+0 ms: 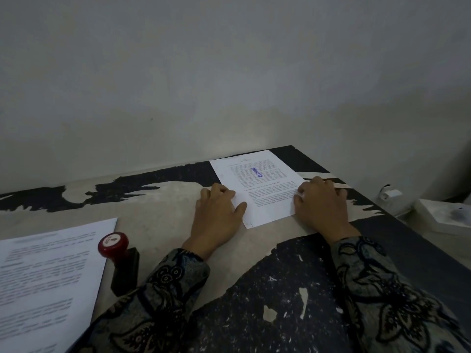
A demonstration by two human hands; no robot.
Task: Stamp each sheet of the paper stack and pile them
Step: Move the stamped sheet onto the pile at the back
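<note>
A printed sheet with a blue stamp mark (257,184) lies at the far right of the table. My left hand (219,212) grips its left edge, thumb on top of the paper. My right hand (319,202) holds the right edge with curled fingers. A stack of printed paper (46,278) lies at the near left. Beside it a stamp with a round red knob and black body (119,258) lies on its side, untouched.
The table (163,220) has a worn top, black with pale peeled patches. A grey wall stands just behind it. Its right edge (407,230) drops off to a floor with a white box (443,215) and a small white fitting.
</note>
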